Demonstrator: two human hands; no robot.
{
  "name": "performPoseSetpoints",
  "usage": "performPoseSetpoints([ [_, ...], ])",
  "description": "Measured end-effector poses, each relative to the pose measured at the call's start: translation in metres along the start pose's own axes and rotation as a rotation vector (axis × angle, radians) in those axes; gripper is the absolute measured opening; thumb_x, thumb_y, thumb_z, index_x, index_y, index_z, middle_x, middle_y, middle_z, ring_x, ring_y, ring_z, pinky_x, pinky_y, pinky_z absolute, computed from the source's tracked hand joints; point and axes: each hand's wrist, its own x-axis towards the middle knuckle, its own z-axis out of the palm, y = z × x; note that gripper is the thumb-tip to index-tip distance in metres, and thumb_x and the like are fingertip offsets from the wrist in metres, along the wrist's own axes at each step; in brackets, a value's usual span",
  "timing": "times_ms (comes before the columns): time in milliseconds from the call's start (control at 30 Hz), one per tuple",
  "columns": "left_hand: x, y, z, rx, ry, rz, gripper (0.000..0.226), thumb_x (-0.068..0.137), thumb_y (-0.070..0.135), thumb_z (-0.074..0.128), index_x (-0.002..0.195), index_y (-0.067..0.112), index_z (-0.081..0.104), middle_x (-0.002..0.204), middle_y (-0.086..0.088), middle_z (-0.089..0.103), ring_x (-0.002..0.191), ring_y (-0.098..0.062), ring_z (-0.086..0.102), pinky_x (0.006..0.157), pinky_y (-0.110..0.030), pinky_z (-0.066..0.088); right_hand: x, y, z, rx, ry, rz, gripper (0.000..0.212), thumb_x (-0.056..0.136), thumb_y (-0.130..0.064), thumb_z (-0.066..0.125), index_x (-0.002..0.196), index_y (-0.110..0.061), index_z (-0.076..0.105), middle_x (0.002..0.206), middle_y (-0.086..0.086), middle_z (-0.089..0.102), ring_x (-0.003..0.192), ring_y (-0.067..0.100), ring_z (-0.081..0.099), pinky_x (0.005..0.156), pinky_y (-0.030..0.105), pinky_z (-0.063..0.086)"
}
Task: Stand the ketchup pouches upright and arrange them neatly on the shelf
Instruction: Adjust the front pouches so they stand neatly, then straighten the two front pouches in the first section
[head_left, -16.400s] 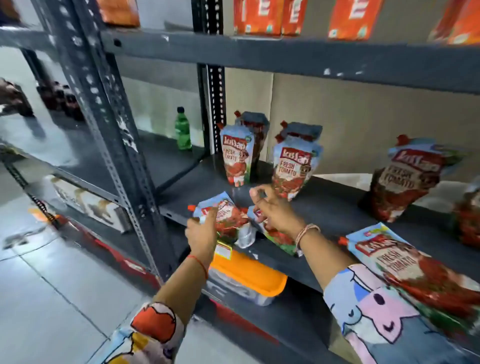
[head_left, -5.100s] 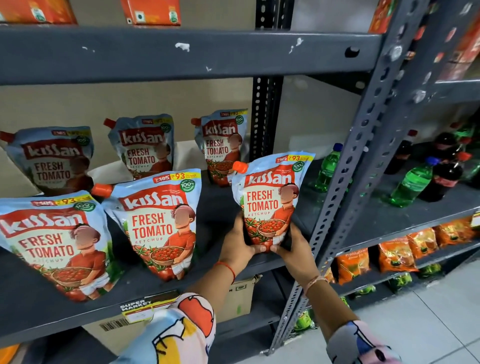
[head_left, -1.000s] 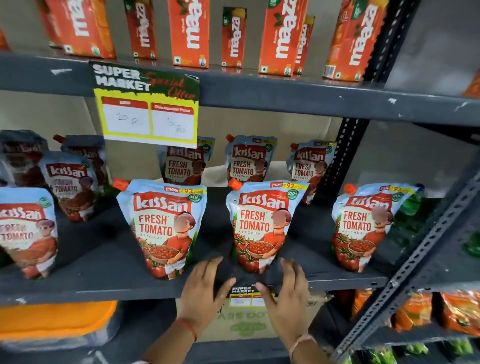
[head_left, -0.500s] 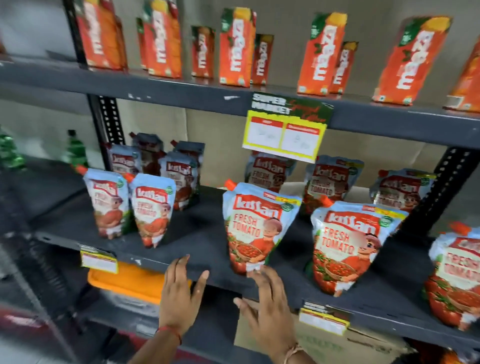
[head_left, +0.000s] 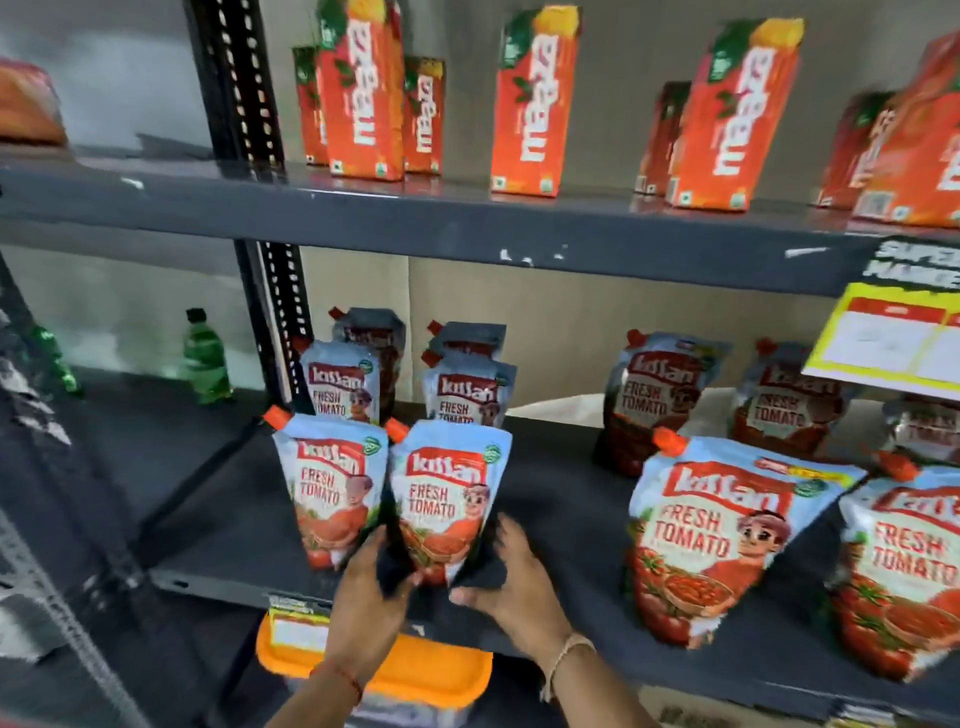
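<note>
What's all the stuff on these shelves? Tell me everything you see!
Ketchup pouches: at least ten, pale blue and red with orange caps, standing on the middle shelf; two front left, four behind them, the rest to the right.
Juice cartons: about ten, orange, upright on the top shelf.
Bottle: one, green, at the back of the left bay.
Price sign: one, yellow and red, hanging off the top shelf at right.
Tub: one, orange lid, below the middle shelf.
Left hand: cupping the left base of a front pouch.
Right hand: cupping that pouch's right base.
</note>
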Motion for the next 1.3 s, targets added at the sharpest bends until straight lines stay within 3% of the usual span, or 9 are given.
performPoseSetpoints([
  [67,0.007,-0.003,0.001,-0.047,-0.062,0.023,0.068,0.074,0.001,0.068,0.134,0.012,0.038,0.13,-0.009,0.054,0.118,-0.022,0.05,0.103,-0.039,0.041,0.011,-0.003,0.011,-0.024,0.039,-0.004,0.073,0.057,-0.014,0.084,0.111,-0.037,0.04,0.113,-0.021,0.056,0.104,-0.009,0.052,0.076,0.004,0.043],
  [167,0.013,-0.002,0.004,-0.118,-0.152,0.04,0.074,0.072,-0.001,0.069,0.134,0.018,0.035,0.115,0.001,0.058,0.102,-0.007,0.055,0.09,-0.025,0.044,0.02,-0.005,0.023,-0.014,0.072,0.027,0.083,0.057,-0.01,0.084,0.124,-0.025,0.037,0.116,-0.005,0.061,0.106,0.007,0.057,0.08,0.01,0.046],
  [300,0.024,-0.006,0.008,-0.152,-0.183,0.03,0.074,0.067,0.006,0.076,0.13,0.019,0.039,0.11,0.001,0.06,0.104,-0.015,0.058,0.093,-0.034,0.047,0.022,-0.001,0.028,-0.044,0.137,0.062,0.079,0.062,-0.007,0.079,0.127,-0.021,0.037,0.114,-0.006,0.061,0.105,0.007,0.057,0.087,0.019,0.049],
  [433,0.029,-0.006,0.011,-0.122,-0.224,0.071,0.065,0.062,0.01,0.08,0.116,0.025,0.047,0.098,0.017,0.06,0.095,-0.006,0.059,0.073,-0.015,0.046,0.021,0.008,0.017,-0.042,0.152,0.096,0.073,0.062,-0.009,0.079,0.123,-0.021,0.041,0.11,-0.009,0.062,0.102,0.003,0.057,0.084,0.017,0.049],
  [600,0.031,-0.007,0.016,0.033,-0.264,0.108,0.078,0.06,0.027,0.081,0.128,0.016,0.044,0.116,-0.006,0.059,0.11,-0.025,0.052,0.093,-0.04,0.046,0.011,0.015,0.008,-0.041,0.158,0.105,0.069,0.061,-0.012,0.081,0.112,-0.035,0.042,0.105,-0.018,0.063,0.095,-0.01,0.058,0.073,0.004,0.045],
  [700,0.029,-0.008,0.016,0.118,-0.255,0.143,0.081,0.061,0.038,0.078,0.13,0.021,0.04,0.112,-0.002,0.056,0.108,-0.021,0.044,0.092,-0.035,0.042,0.006,0.019,0.005,-0.019,0.162,0.12,0.066,0.059,-0.017,0.082,0.109,-0.037,0.045,0.104,-0.019,0.066,0.097,-0.011,0.057,0.073,0.004,0.046],
  [900,0.029,-0.011,0.016,0.137,-0.259,0.148,0.08,0.062,0.035,0.078,0.13,0.021,0.039,0.107,0.0,0.052,0.11,-0.021,0.042,0.096,-0.037,0.041,-0.001,0.02,0.006,-0.009,0.164,0.106,0.071,0.06,-0.018,0.081,0.12,-0.03,0.043,0.112,-0.012,0.065,0.106,0.002,0.059,0.09,0.022,0.049],
  [1133,0.027,-0.013,0.013,0.112,-0.275,0.113,0.076,0.063,0.033,0.078,0.127,0.02,0.039,0.103,0.003,0.046,0.114,-0.02,0.043,0.1,-0.039,0.04,-0.004,0.012,0.01,-0.059,0.131,0.082,0.063,0.064,-0.022,0.079,0.111,-0.038,0.04,0.108,-0.017,0.064,0.102,-0.005,0.058,0.079,0.008,0.046],
  [1300,0.023,-0.007,0.009,0.096,-0.29,0.103,0.075,0.066,0.026,0.077,0.129,0.019,0.038,0.122,-0.004,0.053,0.119,-0.021,0.041,0.102,-0.039,0.038,-0.007,0.006,0.013,-0.07,0.122,0.064,0.058,0.064,-0.019,0.08,0.103,-0.037,0.042,0.105,-0.018,0.062,0.1,-0.005,0.058,0.076,0.008,0.047],
])
